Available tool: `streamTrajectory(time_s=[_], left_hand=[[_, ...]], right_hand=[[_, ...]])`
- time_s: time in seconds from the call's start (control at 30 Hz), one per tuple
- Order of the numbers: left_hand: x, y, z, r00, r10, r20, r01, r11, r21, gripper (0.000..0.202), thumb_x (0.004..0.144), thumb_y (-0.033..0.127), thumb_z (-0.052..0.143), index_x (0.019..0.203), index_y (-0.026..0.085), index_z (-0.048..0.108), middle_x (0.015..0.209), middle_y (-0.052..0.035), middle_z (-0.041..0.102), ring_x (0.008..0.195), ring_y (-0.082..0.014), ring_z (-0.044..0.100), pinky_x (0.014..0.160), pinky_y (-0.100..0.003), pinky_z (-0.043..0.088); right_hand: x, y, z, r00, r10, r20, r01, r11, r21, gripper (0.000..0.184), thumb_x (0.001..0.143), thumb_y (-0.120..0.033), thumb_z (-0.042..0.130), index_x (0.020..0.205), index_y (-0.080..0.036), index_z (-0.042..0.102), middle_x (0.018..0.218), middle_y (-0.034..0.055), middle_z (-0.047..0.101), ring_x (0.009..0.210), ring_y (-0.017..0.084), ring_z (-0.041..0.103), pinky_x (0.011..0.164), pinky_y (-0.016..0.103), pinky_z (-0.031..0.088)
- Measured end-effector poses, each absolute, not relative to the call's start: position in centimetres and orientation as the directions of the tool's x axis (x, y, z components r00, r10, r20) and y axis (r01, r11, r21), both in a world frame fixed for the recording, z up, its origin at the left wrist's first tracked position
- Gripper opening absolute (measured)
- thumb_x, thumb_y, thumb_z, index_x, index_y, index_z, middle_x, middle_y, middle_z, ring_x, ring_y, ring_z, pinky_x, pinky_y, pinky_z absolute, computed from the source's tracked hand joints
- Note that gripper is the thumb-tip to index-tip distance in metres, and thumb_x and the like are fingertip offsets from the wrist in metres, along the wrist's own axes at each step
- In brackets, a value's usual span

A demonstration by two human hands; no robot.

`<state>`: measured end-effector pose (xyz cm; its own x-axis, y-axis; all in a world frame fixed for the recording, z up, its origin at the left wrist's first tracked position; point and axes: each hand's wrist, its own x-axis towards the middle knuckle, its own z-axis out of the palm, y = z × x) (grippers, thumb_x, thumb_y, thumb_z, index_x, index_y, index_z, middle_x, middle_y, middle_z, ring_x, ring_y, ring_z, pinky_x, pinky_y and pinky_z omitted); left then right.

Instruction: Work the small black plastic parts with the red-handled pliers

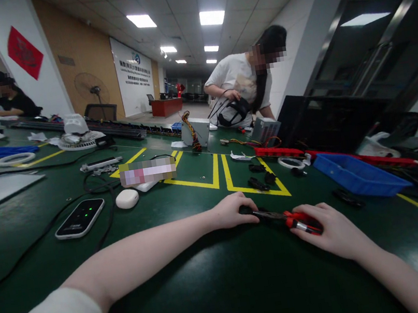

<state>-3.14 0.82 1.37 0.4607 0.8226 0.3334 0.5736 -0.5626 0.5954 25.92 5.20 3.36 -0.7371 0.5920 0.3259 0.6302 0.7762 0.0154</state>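
Note:
My right hand (323, 225) is closed around the red handles of long-nose pliers (295, 222), whose metal jaws point left. Their tip meets a small black part (245, 210) that my left hand (233, 210) pinches between thumb and fingers. The part is mostly hidden by those fingers, so its exact kind is unclear. Both hands are low over the green table (213, 292). Beyond them, several small black pieces (259, 184) lie within a yellow-taped rectangle.
A blue tray (361, 173) stands on the right. To the left lie a device with green lights (80, 218), a white rounded case (127, 199) and black cables. A person (240, 78) across the table holds a black looped object. Another person (7, 97) sits far left.

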Motion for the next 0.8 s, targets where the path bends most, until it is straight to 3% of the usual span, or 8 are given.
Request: streamTrajectory(time_s=[0.23, 0.43, 0.8], left_hand=[[-2.97, 0.78, 1.36, 0.399, 0.858, 0.322, 0.614, -0.511, 0.601, 0.059, 0.078, 0.035, 0.075, 0.129, 0.013, 0.054, 0.102, -0.0084, 0.061, 0.093, -0.0229, 0.059, 0.082, -0.033, 0.047], [-2.99, 0.83, 1.36, 0.457, 0.833, 0.311, 0.620, -0.549, 0.561, 0.037, 0.083, 0.033, 0.071, 0.114, 0.012, 0.064, 0.106, -0.0100, 0.061, 0.099, -0.0232, 0.058, 0.088, -0.034, 0.047], [-2.42, -0.04, 1.39, 0.502, 0.795, 0.339, 0.691, -0.605, 0.395, 0.029, 0.093, 0.030, 0.058, 0.116, 0.013, 0.059, 0.108, -0.0105, 0.057, 0.099, -0.0226, 0.057, 0.090, -0.034, 0.048]], right_hand=[[25.52, 4.61, 3.79, -0.723, 0.634, 0.275, 0.653, 0.757, -0.026, 0.035, 0.082, -0.052, 0.057, 0.104, -0.025, 0.065, 0.095, 0.0055, 0.072, 0.078, 0.022, 0.064, 0.066, 0.036, 0.053], [25.46, 4.55, 3.89, -0.719, 0.647, 0.254, 0.660, 0.750, -0.043, 0.037, 0.083, -0.053, 0.056, 0.106, -0.026, 0.065, 0.097, 0.0058, 0.071, 0.078, 0.022, 0.064, 0.066, 0.036, 0.053], [25.62, 4.54, 3.59, -0.729, 0.639, 0.247, 0.652, 0.757, -0.034, 0.035, 0.084, -0.053, 0.056, 0.104, -0.025, 0.064, 0.097, 0.0054, 0.071, 0.079, 0.022, 0.063, 0.065, 0.035, 0.051]])
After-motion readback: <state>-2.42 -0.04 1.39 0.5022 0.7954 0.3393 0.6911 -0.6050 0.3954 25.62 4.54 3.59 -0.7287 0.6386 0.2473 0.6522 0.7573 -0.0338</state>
